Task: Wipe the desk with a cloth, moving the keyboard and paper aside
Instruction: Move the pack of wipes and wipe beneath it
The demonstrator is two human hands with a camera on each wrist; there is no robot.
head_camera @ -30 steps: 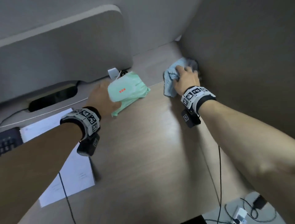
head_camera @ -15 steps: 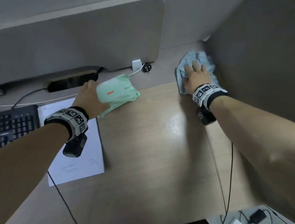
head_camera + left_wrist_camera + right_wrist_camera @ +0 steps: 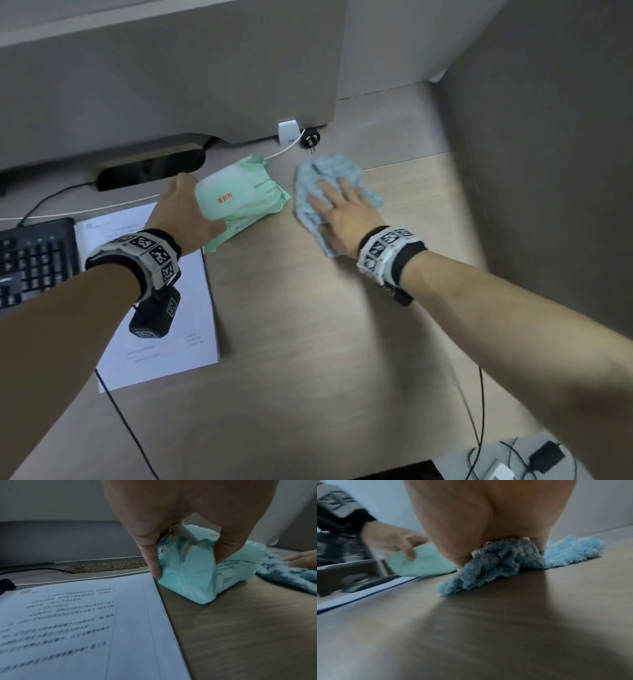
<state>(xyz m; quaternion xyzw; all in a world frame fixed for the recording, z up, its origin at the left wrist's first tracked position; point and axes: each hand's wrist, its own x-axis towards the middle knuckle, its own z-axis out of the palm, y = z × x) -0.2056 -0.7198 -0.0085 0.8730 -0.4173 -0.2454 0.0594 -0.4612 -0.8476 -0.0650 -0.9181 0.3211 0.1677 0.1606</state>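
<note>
My right hand (image 3: 342, 209) lies flat with straight fingers on a crumpled blue cloth (image 3: 337, 169), pressing it onto the wooden desk (image 3: 308, 342). Just left of it my left hand (image 3: 181, 212) grips a green wipes pack (image 3: 243, 195) at its near end, thumb and fingers curled round it. In the left wrist view the pack (image 3: 193, 577) rests on the desk beside the printed paper (image 3: 77, 622), with the cloth (image 3: 283, 577) close on its right. The paper (image 3: 178, 329) lies under my left wrist. The black keyboard (image 3: 34, 260) sits at the far left, cut off by the frame.
A grey partition (image 3: 171, 68) backs the desk, with a cable slot (image 3: 150, 168), a white adapter (image 3: 287, 132) and a loose black plug (image 3: 310, 138) at its foot. A side panel (image 3: 548, 171) walls the right. Thin cables (image 3: 479, 411) hang off the near edge.
My right hand has slid the blue cloth left from the far right corner to beside the green pack. My left hand keeps its hold on the pack.
</note>
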